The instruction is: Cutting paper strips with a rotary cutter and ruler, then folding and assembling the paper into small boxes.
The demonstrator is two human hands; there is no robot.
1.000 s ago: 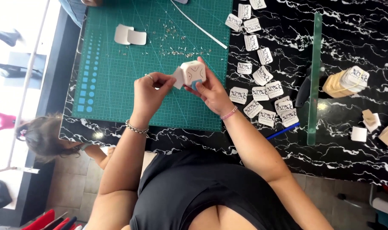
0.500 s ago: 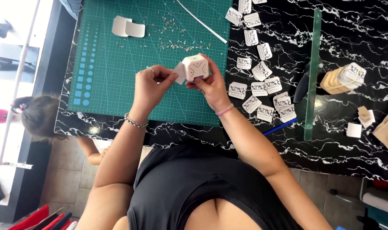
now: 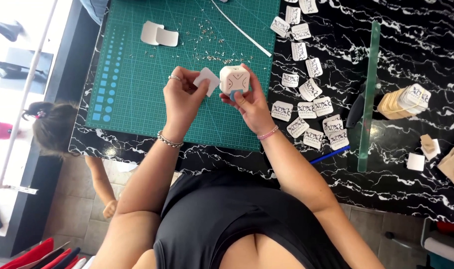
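**Both hands up over the green mat, a small white box between them**

The right hand (image 3: 249, 102) grips the white box (image 3: 234, 78), a small rounded cube of smooth card with thin brown lines on its faces; fingers wrap its right side and the thumb presses its near face. The box sits above that hand's palm, held over the cutting mat (image 3: 137, 89), not resting on it. Just left of it, the left hand (image 3: 183, 97) pinches a white card piece (image 3: 207, 79), flat and rounded at the corners, its edge close to the box's left side; whether they touch is hard to tell. A ring and a bracelet show on the left hand and wrist.

The mat is matte green with a printed grid, strewn with tiny paper scraps. At its far left lie two blank rounded cards (image 3: 158, 35). To the right, on glossy black marble-patterned tabletop (image 3: 416, 45), printed square stickers (image 3: 306, 107) lie scattered, beside a long translucent green ruler (image 3: 368, 94) and a stack of cards (image 3: 404, 101).
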